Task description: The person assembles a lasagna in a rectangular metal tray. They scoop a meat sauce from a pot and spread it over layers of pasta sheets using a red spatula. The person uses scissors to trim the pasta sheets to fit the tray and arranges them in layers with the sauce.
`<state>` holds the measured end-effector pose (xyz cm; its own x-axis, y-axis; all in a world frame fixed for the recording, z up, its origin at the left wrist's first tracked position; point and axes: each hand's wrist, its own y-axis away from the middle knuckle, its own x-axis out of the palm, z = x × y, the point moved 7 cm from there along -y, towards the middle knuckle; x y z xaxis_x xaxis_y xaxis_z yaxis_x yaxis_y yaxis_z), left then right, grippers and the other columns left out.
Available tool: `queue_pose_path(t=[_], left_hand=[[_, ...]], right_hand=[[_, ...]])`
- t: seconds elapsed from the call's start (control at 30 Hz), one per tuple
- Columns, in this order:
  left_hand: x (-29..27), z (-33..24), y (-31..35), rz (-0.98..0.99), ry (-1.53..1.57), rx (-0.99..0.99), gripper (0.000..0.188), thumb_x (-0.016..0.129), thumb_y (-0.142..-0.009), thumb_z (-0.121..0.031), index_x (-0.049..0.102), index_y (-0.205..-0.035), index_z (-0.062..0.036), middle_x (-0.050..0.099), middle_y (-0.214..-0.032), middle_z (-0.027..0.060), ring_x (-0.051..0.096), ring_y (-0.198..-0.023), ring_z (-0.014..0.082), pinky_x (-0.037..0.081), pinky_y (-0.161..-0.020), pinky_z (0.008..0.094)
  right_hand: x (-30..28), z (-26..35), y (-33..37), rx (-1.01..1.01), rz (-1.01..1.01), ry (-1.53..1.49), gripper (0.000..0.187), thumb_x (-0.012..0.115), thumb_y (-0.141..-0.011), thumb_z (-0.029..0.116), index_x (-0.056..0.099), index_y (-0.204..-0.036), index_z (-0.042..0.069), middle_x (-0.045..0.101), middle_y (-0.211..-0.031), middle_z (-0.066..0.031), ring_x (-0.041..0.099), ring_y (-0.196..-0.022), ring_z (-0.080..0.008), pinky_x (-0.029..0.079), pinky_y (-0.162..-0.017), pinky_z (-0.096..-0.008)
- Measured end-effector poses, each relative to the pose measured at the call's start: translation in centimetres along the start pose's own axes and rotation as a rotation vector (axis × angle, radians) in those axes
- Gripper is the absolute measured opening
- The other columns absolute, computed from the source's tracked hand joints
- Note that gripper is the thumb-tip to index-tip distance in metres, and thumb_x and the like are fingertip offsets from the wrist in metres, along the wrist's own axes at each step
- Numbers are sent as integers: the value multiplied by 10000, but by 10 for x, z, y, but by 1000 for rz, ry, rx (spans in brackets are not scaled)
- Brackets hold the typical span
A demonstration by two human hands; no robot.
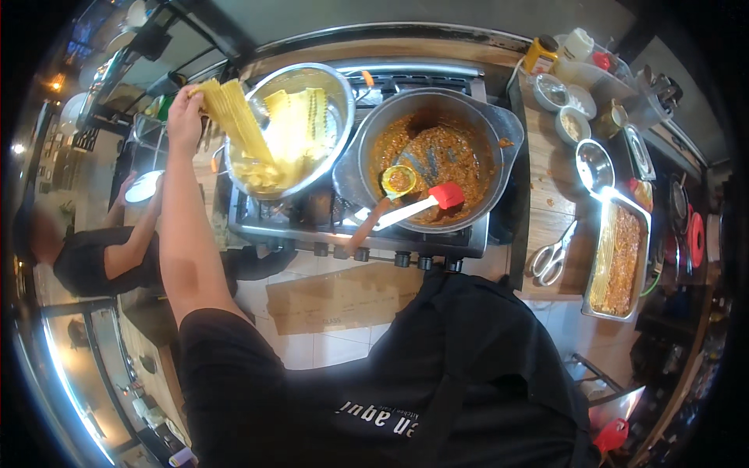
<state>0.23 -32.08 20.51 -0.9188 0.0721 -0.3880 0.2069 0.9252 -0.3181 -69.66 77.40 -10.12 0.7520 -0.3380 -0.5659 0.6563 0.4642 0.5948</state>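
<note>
- The left hand (pixel 184 117), nearly closed, is pinching ribbed pasta (pixel 234 121) beyond the stove's (pixel 300 236) left edge (the right hand's grip, out of view, I cannot tell).
- The pasta's lower end is hanging into the metal bowl (pixel 341 97).
- Scissors (pixel 559 249) are lying near the desk's (pixel 550 195) front edge, bare wood showing behind.

The metal bowl (pixel 300 76) crowded the pot (pixel 380 125), whose near-left rim a ladle (pixel 378 213) and spatula (pixel 409 211) barred. Room lay between pot and scissors (pixel 551 260).
</note>
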Motion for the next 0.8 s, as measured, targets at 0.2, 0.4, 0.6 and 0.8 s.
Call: queue_pose_path(t=[0.2,0.4,0.6,0.8], left_hand=[[11,-111,-1,-139,-2,99,210,650,-1164,-144,738,-1327,-44,766,-1057,-21,698,-925,65,530,-801,249],[34,-140,-11,-112,128,95,197,634,-1163,-133,721,-1306,-30,788,-1059,32,746,-882,124,616,-811,288],[53,-101,-25,-53,-47,46,205,633,-1157,-137,716,-1292,-7,810,-1016,47,760,-838,116,613,-736,303],[84,-159,-16,101,-48,66,208,623,-1168,-153,724,-1311,-41,798,-1008,13,735,-834,81,589,-736,271]], right_hand=[[11,34,-28,-57,72,97,323,766,-947,33,778,-1266,78,785,-1034,-92,773,-964,-272,649,-883,-426],[25,105,-46,-158,234,349,317,758,-947,45,780,-1261,80,793,-1031,-105,780,-972,-293,651,-884,-442],[63,279,-29,-328,543,797,312,751,-946,57,782,-1256,82,800,-1028,-119,786,-979,-315,652,-885,-459],[70,437,1,-537,468,672,365,753,-919,86,770,-1283,81,807,-1091,-170,777,-1096,-389,612,-996,-498]])
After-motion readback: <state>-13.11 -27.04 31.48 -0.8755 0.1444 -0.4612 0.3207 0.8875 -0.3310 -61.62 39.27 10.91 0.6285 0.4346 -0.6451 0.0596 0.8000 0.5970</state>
